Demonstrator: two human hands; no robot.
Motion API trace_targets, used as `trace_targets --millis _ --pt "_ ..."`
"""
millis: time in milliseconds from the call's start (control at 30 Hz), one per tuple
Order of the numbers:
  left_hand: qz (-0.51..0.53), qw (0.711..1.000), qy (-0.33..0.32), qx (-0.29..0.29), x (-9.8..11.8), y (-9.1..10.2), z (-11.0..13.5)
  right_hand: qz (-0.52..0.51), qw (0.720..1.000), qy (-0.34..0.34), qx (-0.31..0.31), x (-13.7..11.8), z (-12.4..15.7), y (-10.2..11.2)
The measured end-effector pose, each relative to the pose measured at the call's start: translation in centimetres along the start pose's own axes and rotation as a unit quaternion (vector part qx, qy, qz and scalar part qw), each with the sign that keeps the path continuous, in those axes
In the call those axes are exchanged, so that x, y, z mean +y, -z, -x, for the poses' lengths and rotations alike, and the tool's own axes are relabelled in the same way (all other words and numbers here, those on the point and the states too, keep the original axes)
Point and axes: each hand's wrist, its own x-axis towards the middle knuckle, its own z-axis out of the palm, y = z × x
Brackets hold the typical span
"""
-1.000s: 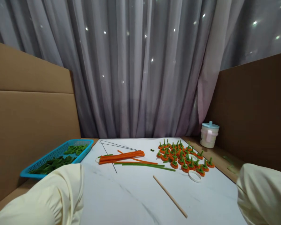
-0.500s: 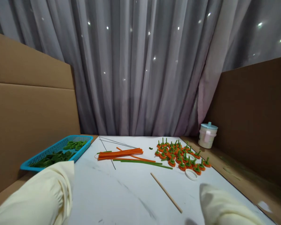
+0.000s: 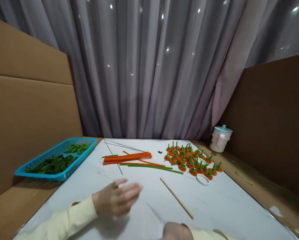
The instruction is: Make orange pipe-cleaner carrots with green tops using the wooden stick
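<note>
wooden stick [image 3: 176,198] lies flat on table [image 3: 226,206], long axis 10-to-4 o'clock. left grip [image 3: 114,200] open, empty, at its 9. right grip [image 3: 178,231] at its 6, mostly cropped, state can't tell.

Single head view, forward-down across table [image 3: 226,206] toward curtain [image 3: 151,66].

A left hand [image 3: 116,199], fingers loosely spread, is held over a white table [image 3: 226,206] near a wooden stick [image 3: 176,198]; the right hand [image 3: 178,232] peeks in below.
</note>
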Motion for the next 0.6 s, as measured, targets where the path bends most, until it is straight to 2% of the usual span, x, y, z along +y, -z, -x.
trace_targets --millis 33,67,133,200,367,600 --pt "-0.002 1.0 0.017 -0.023 -1.3 -1.1 -0.3 0.001 0.995 0.103 0.003 0.6 -0.3 -0.1" --pt "-0.002 0.995 0.072 -0.072 -2.5 -2.2 -0.4 -0.003 0.991 0.134 0.006 1.1 -0.6 -0.3" --pt "0.009 0.972 0.188 -0.138 -4.1 -4.1 -0.1 0.015 0.989 0.146 -0.001 1.8 -0.8 -0.7" --pt "0.043 0.952 0.264 -0.151 -4.9 -5.8 0.6 0.027 0.991 0.131 -0.016 2.1 -0.8 -1.2" --pt "0.132 0.917 0.329 -0.183 -5.2 -7.8 2.8 0.013 0.997 0.056 -0.045 2.7 -0.4 -2.2" --pt "0.142 0.916 0.327 -0.187 -5.0 -7.1 2.4 -0.001 0.998 -0.004 -0.058 3.4 0.0 -2.4"
